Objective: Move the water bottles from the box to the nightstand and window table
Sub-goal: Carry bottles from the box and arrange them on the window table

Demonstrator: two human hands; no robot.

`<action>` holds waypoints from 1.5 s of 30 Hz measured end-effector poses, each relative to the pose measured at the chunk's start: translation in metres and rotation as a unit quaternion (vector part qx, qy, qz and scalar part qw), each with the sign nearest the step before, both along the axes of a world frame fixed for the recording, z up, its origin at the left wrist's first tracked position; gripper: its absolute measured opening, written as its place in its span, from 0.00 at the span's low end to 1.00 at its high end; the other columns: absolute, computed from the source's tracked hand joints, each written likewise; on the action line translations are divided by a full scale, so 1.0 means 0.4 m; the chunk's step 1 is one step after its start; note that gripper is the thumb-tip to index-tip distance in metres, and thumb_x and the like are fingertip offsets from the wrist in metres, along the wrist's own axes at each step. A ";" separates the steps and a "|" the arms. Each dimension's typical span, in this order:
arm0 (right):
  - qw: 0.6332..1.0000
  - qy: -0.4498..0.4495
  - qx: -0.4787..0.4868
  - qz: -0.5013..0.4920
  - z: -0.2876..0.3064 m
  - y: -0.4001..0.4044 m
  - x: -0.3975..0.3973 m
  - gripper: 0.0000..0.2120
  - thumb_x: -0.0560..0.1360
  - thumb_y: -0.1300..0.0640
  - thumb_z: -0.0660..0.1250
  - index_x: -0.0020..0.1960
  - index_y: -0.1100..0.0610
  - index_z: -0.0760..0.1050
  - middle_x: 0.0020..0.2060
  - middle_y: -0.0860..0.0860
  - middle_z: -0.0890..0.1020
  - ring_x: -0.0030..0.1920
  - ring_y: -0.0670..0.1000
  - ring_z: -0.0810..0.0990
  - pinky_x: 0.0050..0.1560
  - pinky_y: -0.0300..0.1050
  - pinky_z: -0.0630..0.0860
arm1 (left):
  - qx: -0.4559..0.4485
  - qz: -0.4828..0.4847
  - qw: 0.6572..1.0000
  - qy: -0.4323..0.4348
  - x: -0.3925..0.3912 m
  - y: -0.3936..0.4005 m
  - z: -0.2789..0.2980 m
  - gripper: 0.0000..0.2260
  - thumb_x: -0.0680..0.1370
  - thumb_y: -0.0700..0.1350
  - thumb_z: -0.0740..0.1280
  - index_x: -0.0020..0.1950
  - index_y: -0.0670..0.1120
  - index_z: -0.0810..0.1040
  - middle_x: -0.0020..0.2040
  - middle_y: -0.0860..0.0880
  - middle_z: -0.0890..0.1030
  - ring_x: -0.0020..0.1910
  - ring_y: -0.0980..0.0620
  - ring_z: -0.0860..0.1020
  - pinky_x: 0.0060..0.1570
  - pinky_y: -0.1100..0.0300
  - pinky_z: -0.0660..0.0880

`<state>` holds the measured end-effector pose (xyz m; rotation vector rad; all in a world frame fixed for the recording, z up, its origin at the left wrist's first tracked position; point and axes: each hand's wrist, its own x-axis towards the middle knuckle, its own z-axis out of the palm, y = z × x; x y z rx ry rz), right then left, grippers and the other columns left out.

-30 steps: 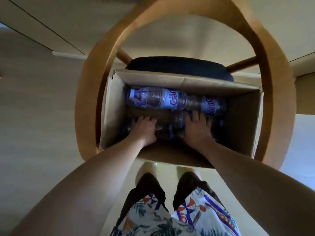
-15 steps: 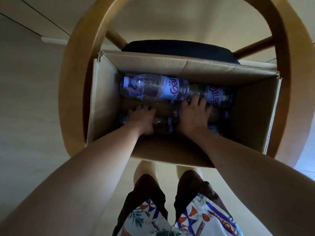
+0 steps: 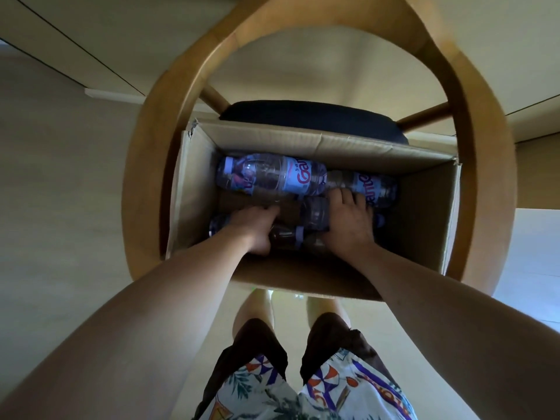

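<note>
An open cardboard box [image 3: 424, 204] stands on a chair and holds several clear water bottles with blue labels and caps, lying on their sides. One bottle [image 3: 269, 175] lies along the far wall, another [image 3: 366, 184] to its right. Both my hands are inside the box. My left hand [image 3: 254, 228] wraps a bottle [image 3: 285, 236] low in the near row, blue cap showing beside my thumb. My right hand [image 3: 348, 222] closes over a second bottle [image 3: 315, 212] to the right. My fingers hide most of both bottles.
The box sits on a wooden armchair [image 3: 145, 183] with a curved back rail and a dark seat cushion [image 3: 303, 113]. Pale floor [image 3: 60, 207] surrounds the chair. My legs and patterned shorts [image 3: 303, 389] are below the box's near wall.
My hands have reached slightly deeper into the box and curled around bottles in the near row. The view has shifted a little; the far bottles have not moved.
</note>
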<state>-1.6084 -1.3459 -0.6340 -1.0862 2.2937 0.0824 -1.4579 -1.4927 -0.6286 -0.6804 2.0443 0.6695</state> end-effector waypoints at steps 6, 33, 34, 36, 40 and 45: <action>1.000 -0.021 0.009 0.020 0.056 0.012 -0.029 0.44 0.62 0.53 0.81 0.73 0.52 0.64 0.69 0.53 0.67 0.69 0.61 0.65 0.68 0.62 0.68 | -0.005 0.032 0.999 0.025 -0.002 -0.004 0.084 0.39 0.63 0.47 0.80 0.70 0.56 0.68 0.65 0.47 0.79 0.62 0.42 0.79 0.54 0.54 0.77; 0.857 -0.112 -0.314 -0.392 0.659 -0.057 -0.191 0.32 0.61 0.52 0.82 0.57 0.51 0.67 0.47 0.48 0.80 0.49 0.55 0.79 0.46 0.50 0.78 | 0.002 0.154 0.961 0.230 -0.319 -0.149 0.700 0.29 0.64 0.50 0.82 0.59 0.50 0.70 0.54 0.51 0.77 0.50 0.52 0.77 0.34 0.57 0.77; 0.839 -0.109 -0.340 -0.411 0.692 -0.042 -0.188 0.31 0.61 0.53 0.82 0.56 0.51 0.68 0.46 0.47 0.80 0.48 0.54 0.80 0.45 0.50 0.78 | 0.008 0.138 0.960 0.244 -0.331 -0.145 0.727 0.29 0.65 0.49 0.82 0.58 0.50 0.71 0.54 0.51 0.77 0.51 0.50 0.78 0.36 0.55 0.79; 0.798 -0.099 -0.390 -0.448 0.756 -0.009 -0.176 0.28 0.60 0.52 0.82 0.54 0.47 0.70 0.45 0.44 0.81 0.45 0.50 0.81 0.42 0.47 0.78 | 0.028 0.117 0.954 0.274 -0.358 -0.133 0.777 0.28 0.65 0.47 0.82 0.59 0.50 0.72 0.57 0.48 0.80 0.55 0.47 0.80 0.46 0.50 0.82; 0.691 -0.108 -0.481 -0.528 0.861 0.085 -0.136 0.29 0.55 0.51 0.83 0.52 0.44 0.74 0.44 0.44 0.84 0.44 0.48 0.85 0.42 0.46 0.80 | 0.072 0.103 0.929 0.347 -0.419 -0.071 0.881 0.28 0.61 0.50 0.82 0.56 0.52 0.73 0.56 0.50 0.81 0.54 0.48 0.80 0.34 0.59 0.73; 0.584 -0.098 -0.556 -0.583 0.963 0.251 -0.092 0.27 0.59 0.51 0.82 0.54 0.47 0.76 0.44 0.47 0.85 0.44 0.51 0.87 0.42 0.51 0.84 | 0.168 0.056 0.898 0.403 -0.498 0.091 0.983 0.29 0.58 0.53 0.82 0.53 0.54 0.73 0.56 0.51 0.79 0.53 0.49 0.79 0.45 0.55 0.77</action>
